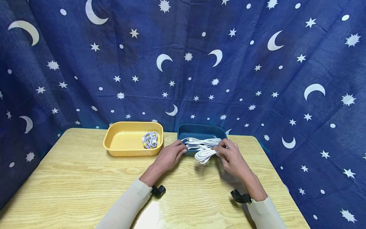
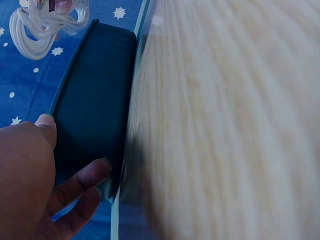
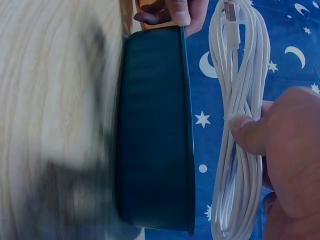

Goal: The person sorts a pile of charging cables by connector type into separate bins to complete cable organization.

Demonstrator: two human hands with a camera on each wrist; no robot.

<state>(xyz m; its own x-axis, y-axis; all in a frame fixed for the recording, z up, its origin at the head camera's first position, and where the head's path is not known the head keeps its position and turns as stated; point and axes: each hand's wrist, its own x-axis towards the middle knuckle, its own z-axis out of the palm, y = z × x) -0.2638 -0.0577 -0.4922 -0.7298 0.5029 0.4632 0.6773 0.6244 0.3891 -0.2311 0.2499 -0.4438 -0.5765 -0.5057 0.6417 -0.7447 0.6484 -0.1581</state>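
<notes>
A dark blue tray [image 1: 200,131] stands at the table's far middle with several white cables in it. My left hand [image 1: 179,150] grips the tray's left end, thumb on the rim [image 2: 47,122] and fingers against the outer wall [image 2: 95,100]. My right hand [image 1: 220,152] pinches a coiled white cable [image 1: 205,155] and holds it just above the tray's near right edge. In the right wrist view the thumb [image 3: 247,132] presses on the long coil [image 3: 240,75], whose USB plug shows at the top, beside the tray [image 3: 155,130].
A yellow tray [image 1: 120,140] sits left of the blue one and holds a small coiled cable [image 1: 150,140] with yellow ties. The wooden table [image 1: 71,178] is backed by a dark blue cloth [image 1: 200,63] printed with stars and moons.
</notes>
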